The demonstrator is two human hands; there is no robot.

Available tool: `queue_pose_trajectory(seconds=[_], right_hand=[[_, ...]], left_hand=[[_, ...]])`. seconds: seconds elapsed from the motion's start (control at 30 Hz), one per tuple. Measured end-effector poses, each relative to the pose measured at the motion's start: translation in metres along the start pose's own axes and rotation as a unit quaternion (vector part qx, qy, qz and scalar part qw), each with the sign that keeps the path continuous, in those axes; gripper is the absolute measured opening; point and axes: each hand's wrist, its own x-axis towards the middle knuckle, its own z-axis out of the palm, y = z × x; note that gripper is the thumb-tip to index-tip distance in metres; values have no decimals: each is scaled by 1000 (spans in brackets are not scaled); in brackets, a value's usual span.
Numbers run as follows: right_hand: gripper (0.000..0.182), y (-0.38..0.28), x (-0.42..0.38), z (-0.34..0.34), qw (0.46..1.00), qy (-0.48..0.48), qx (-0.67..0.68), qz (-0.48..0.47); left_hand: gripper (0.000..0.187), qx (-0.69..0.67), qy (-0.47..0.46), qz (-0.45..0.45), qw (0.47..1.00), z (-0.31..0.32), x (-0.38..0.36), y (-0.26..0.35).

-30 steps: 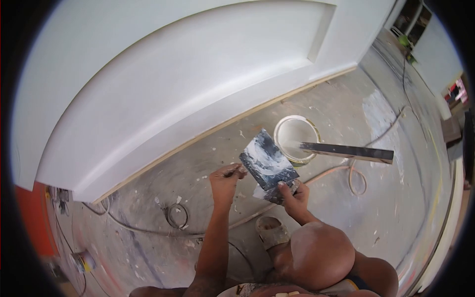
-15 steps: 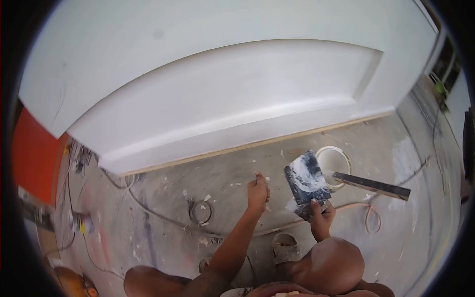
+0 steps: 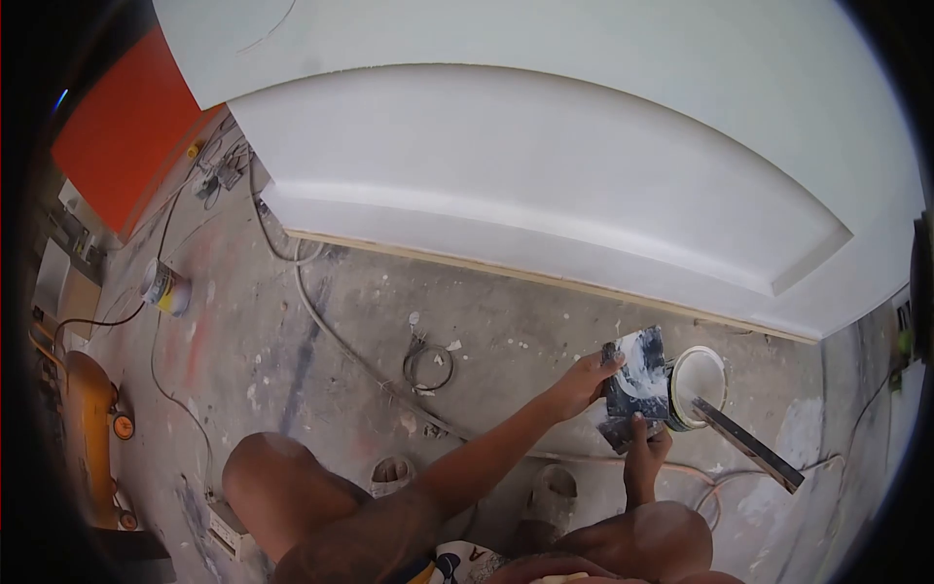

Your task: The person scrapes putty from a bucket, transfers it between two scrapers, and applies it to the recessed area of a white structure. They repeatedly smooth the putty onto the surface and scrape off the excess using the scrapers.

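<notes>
My right hand (image 3: pixel 644 456) grips the lower edge of a flat black putty board (image 3: pixel 623 394), thumb on top. White paste (image 3: pixel 640 365) is smeared over its upper face. A second dark flat piece (image 3: pixel 617 434) sticks out below it, partly covered. My left hand (image 3: pixel 587 383) is closed at the board's left edge, fingertips on it; whether it also holds something small is hidden. Just right of the board stands an open tub (image 3: pixel 700 380) with whitish contents, and a long dark flat stick (image 3: pixel 749 446) leans out of it.
A large white panel (image 3: pixel 545 185) with a recessed section stands ahead, its wooden bottom edge near the floor. A hose (image 3: pixel 360 360) and cables cross the stained concrete. At left are a paint can (image 3: pixel 167 288), an orange panel (image 3: pixel 136 131) and a yellow-orange tank (image 3: pixel 89 419) with wheels.
My left hand has moved right, from apart to the board's left edge. The view has turned left, so the panel tilts the other way. My right hand still holds the board.
</notes>
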Motion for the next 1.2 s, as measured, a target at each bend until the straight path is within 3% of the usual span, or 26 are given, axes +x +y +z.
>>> queue_pose_trajectory(seconds=[0.07,0.13,0.17,0.2,0.23,0.3,0.33,0.47,0.53,0.6,0.7,0.8,0.87,1.0,1.2], right_hand=[[15,-1,6,3,997,-44,-62,-25],[18,-4,8,7,986,-100,-125,-37],[20,-3,7,6,984,-113,-133,-19],[18,-5,6,5,978,-101,-175,-58],[16,-5,2,-3,967,-89,-221,-93],[13,10,-14,-31,980,-45,-189,-34],[12,21,-15,-41,990,-25,-136,-17],[14,58,-35,-101,986,41,-161,-5],[19,48,-38,-110,983,152,-80,69],[26,48,-41,-129,967,193,-115,122],[34,18,-20,-123,976,206,-26,58],[38,4,6,-118,971,187,-99,116],[36,1,29,-115,959,246,-138,20],[28,-19,61,-134,958,263,-110,31],[24,-100,73,-156,954,224,-189,-68]], left_hand=[[51,12,37,1,999,-9,-1,1],[54,56,135,23,989,-32,3,-2],[55,-39,150,36,987,-36,5,-1],[56,-131,164,41,977,-42,11,3],[56,-115,180,32,976,-50,10,13],[49,-151,148,75,974,-61,6,28],[46,-144,174,84,971,-67,7,33],[43,-123,226,92,962,-82,3,28],[45,-131,202,69,968,-82,3,21],[48,-138,172,41,974,-72,5,12],[50,-226,125,7,966,-52,7,7],[47,-186,114,-41,975,-32,4,2],[46,-151,107,-62,981,-29,4,-3],[45,-103,79,-85,988,-19,4,-12],[44,-139,103,-61,983,-17,-4,-6]])
